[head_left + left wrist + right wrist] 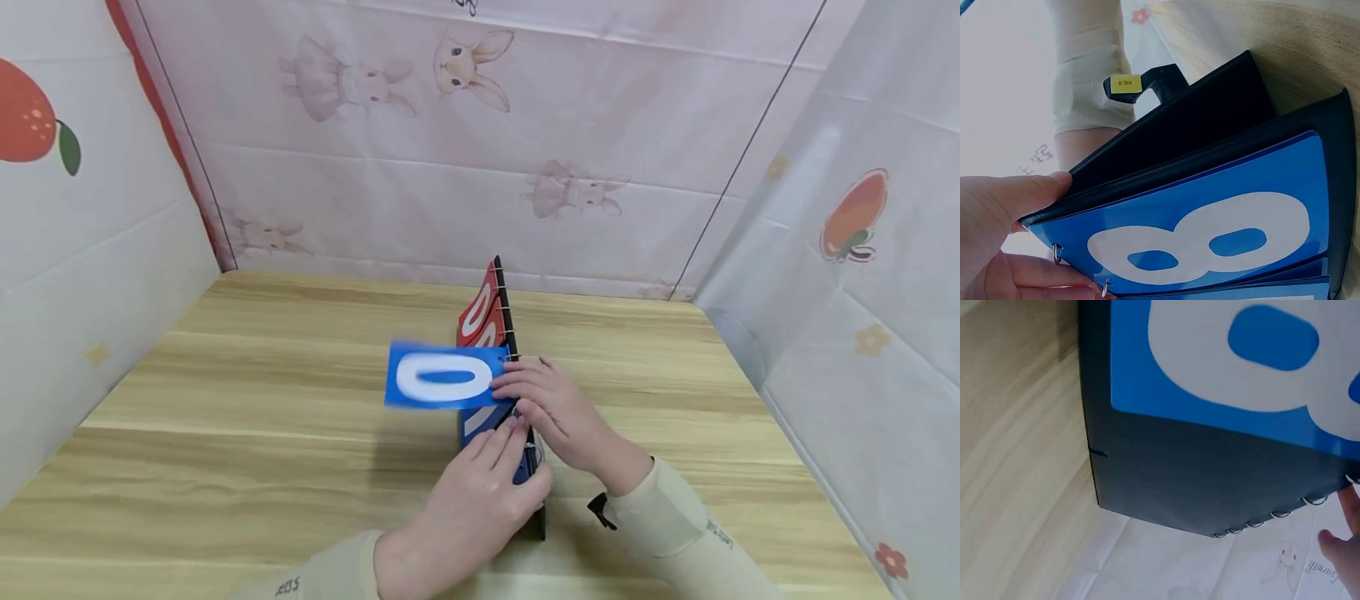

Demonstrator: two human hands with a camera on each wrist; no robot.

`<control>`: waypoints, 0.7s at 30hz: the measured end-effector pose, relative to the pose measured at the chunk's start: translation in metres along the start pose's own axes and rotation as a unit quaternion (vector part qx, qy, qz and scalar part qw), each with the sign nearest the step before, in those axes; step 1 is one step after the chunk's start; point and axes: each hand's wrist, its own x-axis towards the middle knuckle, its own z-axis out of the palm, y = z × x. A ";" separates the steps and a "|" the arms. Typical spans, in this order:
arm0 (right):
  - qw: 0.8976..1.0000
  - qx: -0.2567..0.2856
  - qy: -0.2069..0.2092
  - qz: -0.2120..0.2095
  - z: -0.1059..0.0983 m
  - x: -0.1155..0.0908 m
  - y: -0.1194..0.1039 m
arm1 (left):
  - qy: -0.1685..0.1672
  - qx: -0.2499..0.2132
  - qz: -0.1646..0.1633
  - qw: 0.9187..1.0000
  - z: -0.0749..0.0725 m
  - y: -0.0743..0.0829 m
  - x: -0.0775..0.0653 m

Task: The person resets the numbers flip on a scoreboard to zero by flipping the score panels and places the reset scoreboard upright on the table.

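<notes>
A flip scoreboard (504,296) with a black tent-shaped stand is upright on the wooden table, its number cards hung on metal rings. One blue card with a white 0 (442,377) sticks out to the left, its outer end blurred. My left hand (476,496) grips the top edge at the near end, thumb on one side, fingers by the rings. My right hand (558,412) touches the ring end of the raised card with fairly straight fingers. Both wrist views show a blue card with a white 8 (1210,240); the right wrist view shows the stand's black panel (1210,469).
Red cards (480,310) hang at the far end of the scoreboard. The wooden table (262,417) spreads to both sides. Printed cloth walls (420,142) enclose its back and sides. A black strap end (602,510) juts from the right sleeve.
</notes>
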 end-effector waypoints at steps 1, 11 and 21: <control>1.000 -0.001 -0.002 0.000 -0.001 0.001 -0.001 | -0.005 -0.002 -0.003 1.000 0.000 0.000 0.000; 0.999 -0.041 -0.021 0.012 -0.004 0.006 -0.005 | -0.014 -0.007 -0.008 1.000 -0.001 0.000 0.001; 0.997 -0.069 -0.042 0.002 -0.006 0.010 -0.007 | 0.034 0.015 0.001 0.999 0.002 -0.001 -0.001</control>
